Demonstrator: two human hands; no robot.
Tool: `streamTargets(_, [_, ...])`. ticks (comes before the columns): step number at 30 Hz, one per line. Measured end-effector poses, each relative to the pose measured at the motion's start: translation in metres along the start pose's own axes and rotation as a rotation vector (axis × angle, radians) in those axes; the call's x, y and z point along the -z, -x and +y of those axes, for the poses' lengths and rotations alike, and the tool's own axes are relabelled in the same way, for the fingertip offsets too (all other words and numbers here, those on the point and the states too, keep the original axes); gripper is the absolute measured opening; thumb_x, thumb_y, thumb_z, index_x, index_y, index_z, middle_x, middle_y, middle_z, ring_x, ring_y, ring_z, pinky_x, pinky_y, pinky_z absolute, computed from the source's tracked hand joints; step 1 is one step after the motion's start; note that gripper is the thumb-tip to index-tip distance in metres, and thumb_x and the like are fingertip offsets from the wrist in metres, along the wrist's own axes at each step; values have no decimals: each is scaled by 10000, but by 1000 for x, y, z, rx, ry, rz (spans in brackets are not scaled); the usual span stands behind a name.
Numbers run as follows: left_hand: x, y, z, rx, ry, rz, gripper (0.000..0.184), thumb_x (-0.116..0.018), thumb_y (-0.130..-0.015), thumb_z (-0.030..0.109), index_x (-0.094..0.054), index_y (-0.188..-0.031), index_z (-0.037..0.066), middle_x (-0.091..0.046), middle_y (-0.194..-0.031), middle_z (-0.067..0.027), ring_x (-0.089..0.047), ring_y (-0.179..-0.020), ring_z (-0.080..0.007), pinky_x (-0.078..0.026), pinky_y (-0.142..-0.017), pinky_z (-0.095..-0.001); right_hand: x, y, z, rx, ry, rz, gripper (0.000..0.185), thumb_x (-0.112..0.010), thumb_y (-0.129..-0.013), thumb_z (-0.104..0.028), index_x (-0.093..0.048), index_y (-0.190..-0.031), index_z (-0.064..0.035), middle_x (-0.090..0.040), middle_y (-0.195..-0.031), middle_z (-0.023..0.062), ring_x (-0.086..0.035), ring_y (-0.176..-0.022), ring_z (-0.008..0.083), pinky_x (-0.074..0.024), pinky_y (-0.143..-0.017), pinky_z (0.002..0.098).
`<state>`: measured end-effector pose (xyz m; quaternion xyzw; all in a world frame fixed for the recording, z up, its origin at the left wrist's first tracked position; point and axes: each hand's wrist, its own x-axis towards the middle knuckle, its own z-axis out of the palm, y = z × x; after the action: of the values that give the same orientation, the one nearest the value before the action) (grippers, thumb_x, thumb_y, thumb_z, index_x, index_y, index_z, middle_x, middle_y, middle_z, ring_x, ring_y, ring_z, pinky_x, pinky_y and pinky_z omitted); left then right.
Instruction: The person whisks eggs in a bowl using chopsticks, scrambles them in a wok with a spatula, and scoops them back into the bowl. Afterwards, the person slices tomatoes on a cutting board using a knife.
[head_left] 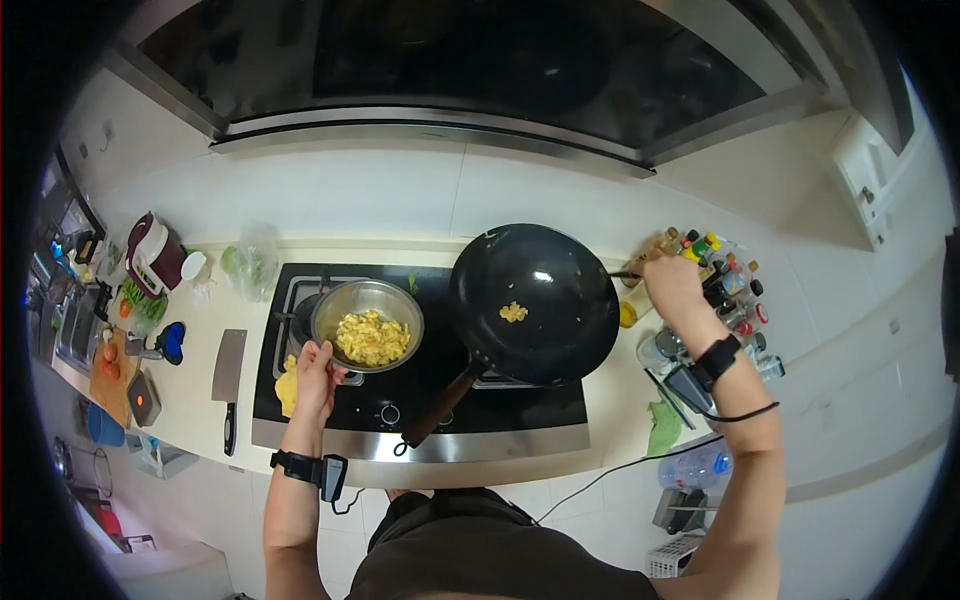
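A steel bowl [412,308] of scrambled egg [372,338] sits over the left burner. My left hand [318,378] is closed on its near-left rim. To the right, a black wok [540,290] rests over the other burner, its wooden handle [440,405] pointing toward me. A small clump of egg [513,312] lies inside the wok. Beyond the wok's right rim, my right hand [672,288] is closed around something at a thin dark bar by the rim; I cannot make out what. A yellow cloth [287,387] lies beside the bowl.
A cleaver [228,375] lies on the counter left of the stove [420,400]. Several seasoning bottles [735,280] crowd the right corner, with a green cloth [663,428] nearer me. A range hood [430,130] hangs above. A cable [600,475] runs toward my right wrist.
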<state>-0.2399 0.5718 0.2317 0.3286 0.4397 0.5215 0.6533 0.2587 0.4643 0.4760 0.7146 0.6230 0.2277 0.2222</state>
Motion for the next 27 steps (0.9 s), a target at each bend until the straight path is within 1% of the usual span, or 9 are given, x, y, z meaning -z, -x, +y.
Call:
streamTargets(2, [-4,-2,-4,11,11,-18,273,-604,-990,191,-428,-785,152,-469,-594,21,-554,-487,-103,-401,-414,-217,-11,-12,-27,13,6,-42,303,-551,-906,-153,-754,-1088,-285,-693,-945,63,-712,-899,248,-565,-721,342])
streamTargets(4, [-7,-6,-4,23,-8,-32,256,-582,-1002,189,-423,-806,145,-509,-595,-2,-543,-479,-100,-400,-419,-205,-21,-21,-50,124,-138,151,321,-530,-921,-145,-750,-1103,-292,-684,-932,61,-710,-894,244,-565,-722,348])
streamTargets(6, [-9,-10,-4,31,-30,-42,241,-561,-1014,187,-417,-827,138,-550,-597,-25,-531,-471,-96,-398,-425,-192,-12,-19,-45,150,-280,125,289,-585,-901,-165,-747,-1115,-270,-705,-963,72,-706,-902,257,-564,-745,371])
streamTargets(9, [-10,-16,-6,-1,-7,-56,245,-568,-1009,188,-415,-825,137,-537,-598,-20,-516,-466,-95,-398,-429,-196,21,6,-9,68,-378,-214,281,-715,-820,-214,-754,-1096,-252,-734,-989,78,-696,-922,278,-548,-783,411])
streamTargets(12, [-13,-21,-4,15,-16,-37,257,-576,-1005,188,-412,-815,137,-519,-601,-11,-507,-462,-94,-398,-430,-199,15,20,21,3,-347,-383,242,-710,-833,-193,-769,-1052,-280,-736,-919,71,-697,-904,269,-546,-771,404])
streamTargets(16, [-21,-28,-7,40,-32,-72,265,-586,-1002,195,-414,-806,148,-485,-611,14,-527,-480,-92,-402,-431,-202,-55,9,22,-29,-463,-345,285,-718,-829,-176,-756,-1093,-277,-736,-914,82,-692,-881,276,-544,-777,398])
streamTargets(21, [-32,-40,-8,91,-75,-111,265,-587,-1003,202,-415,-807,157,-469,-631,31,-547,-503,-91,-403,-436,-202,-145,-30,-6,19,-1103,-367,368,-705,-861,-59,-710,-1207,-184,-739,-1056,64,-677,-907,190,-514,-853,291])
streamTargets(24, [-36,-50,-15,53,-90,-138,260,-584,-1003,198,-416,-810,153,-471,-636,30,-547,-502,-95,-404,-436,-203,-136,-38,-29,-8,-1454,-404,391,-682,-874,17,-691,-1240,-120,-726,-1105,47,-640,-1000,129,-484,-912,249])
streamTargets(27, [-36,-50,-14,49,-44,-141,259,-588,-1001,195,-419,-813,140,-504,-598,7,-544,-471,-93,-394,-401,-190,-115,-40,-35,150,-1666,-188,387,-658,-904,-3,-674,-1272,-123,-700,-1178,45,-632,-1004,116,-480,-899,265])
